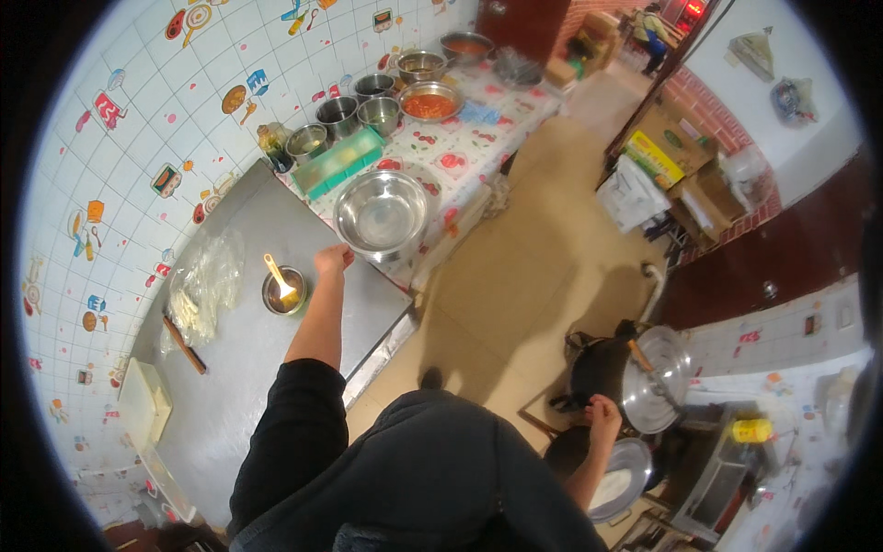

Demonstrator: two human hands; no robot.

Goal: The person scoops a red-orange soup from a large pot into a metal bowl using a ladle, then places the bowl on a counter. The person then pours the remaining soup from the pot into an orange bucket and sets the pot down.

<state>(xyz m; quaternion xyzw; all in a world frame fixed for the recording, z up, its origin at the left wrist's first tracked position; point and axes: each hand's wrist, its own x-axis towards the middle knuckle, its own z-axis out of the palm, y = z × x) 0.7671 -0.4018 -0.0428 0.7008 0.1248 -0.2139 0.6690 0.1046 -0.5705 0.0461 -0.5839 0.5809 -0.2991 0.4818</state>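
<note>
My left hand [334, 258] is over the metal worktop, at the near rim of a steel basin [381, 212]; its fingers are curled, and I cannot tell whether they touch the rim. Left of my wrist a small bowl [266, 298] on the worktop holds a pale-handled brush [277, 274]. My right hand [603, 414] hangs on the other side with bent fingers, close to a large black pot [594, 369]. Whether it holds anything is not clear. Below it a metal pan [638, 476] holds something flat and white.
Steel bowls, one with red food [429, 105], and a green-edged container [339, 162] stand on the patterned tablecloth [452, 162]. A plastic bag [207, 276] and a wooden stick [184, 345] lie on the worktop. Cardboard boxes [710, 207] are at right. A person [652, 38] is far off.
</note>
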